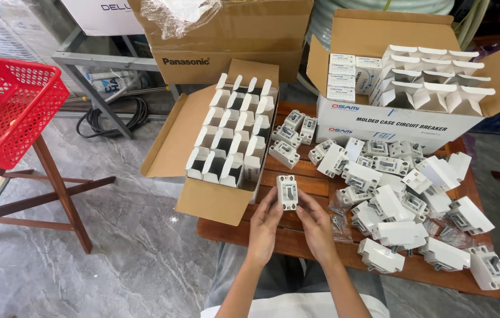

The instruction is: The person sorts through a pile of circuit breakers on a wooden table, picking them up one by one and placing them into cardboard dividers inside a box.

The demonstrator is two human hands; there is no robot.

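White breaker [287,192] between left hand [263,227] and right hand [317,228] fingertips.

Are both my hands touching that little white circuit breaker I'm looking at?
Touching. The head view shows the left hand and right hand with fingertips pressed against the sides of the white circuit breaker, holding it upright.

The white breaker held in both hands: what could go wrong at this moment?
1. The white breaker is held only by fingertips of the left hand and right hand; it could slip.
2. The carton of open small boxes overhangs the wooden table edge; a nudge might tip it.
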